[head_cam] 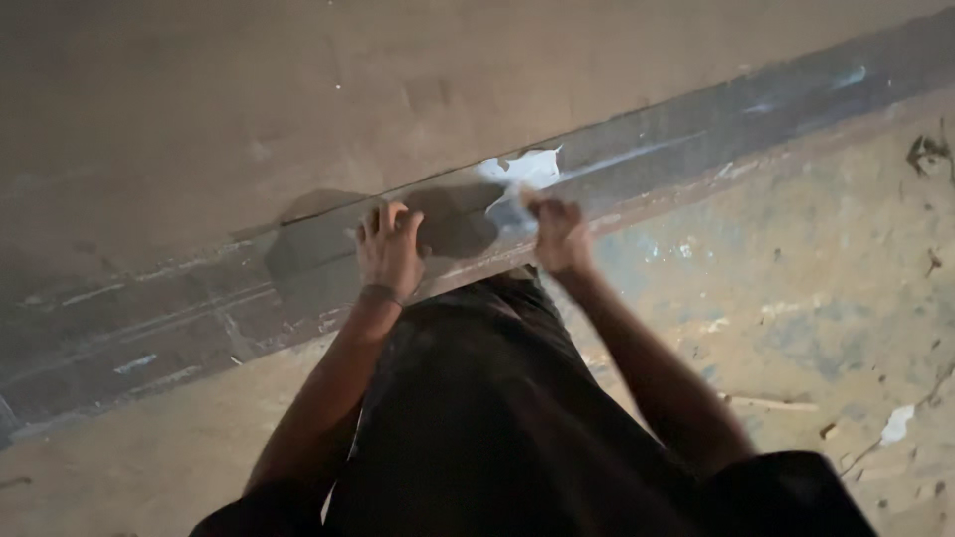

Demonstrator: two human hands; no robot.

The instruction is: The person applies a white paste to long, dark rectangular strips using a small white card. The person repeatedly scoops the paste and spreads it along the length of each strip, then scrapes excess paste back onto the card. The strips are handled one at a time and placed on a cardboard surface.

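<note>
My left hand (389, 249) rests flat with fingers spread against the dark baseboard strip (179, 318) at the foot of a wall. My right hand (557, 234) is closed on a small flat tool, perhaps a scraper (509, 211), pressed to the strip beside a patch of white filler (525, 167). The tool's shape is blurred. My dark trousers (477, 418) fill the lower middle of the view.
A plain brownish wall (298, 89) rises above the strip. The rough concrete floor (816, 298) carries paint stains, a thin stick (771, 403), a white scrap (896, 424) and dark debris (927, 151) at the right.
</note>
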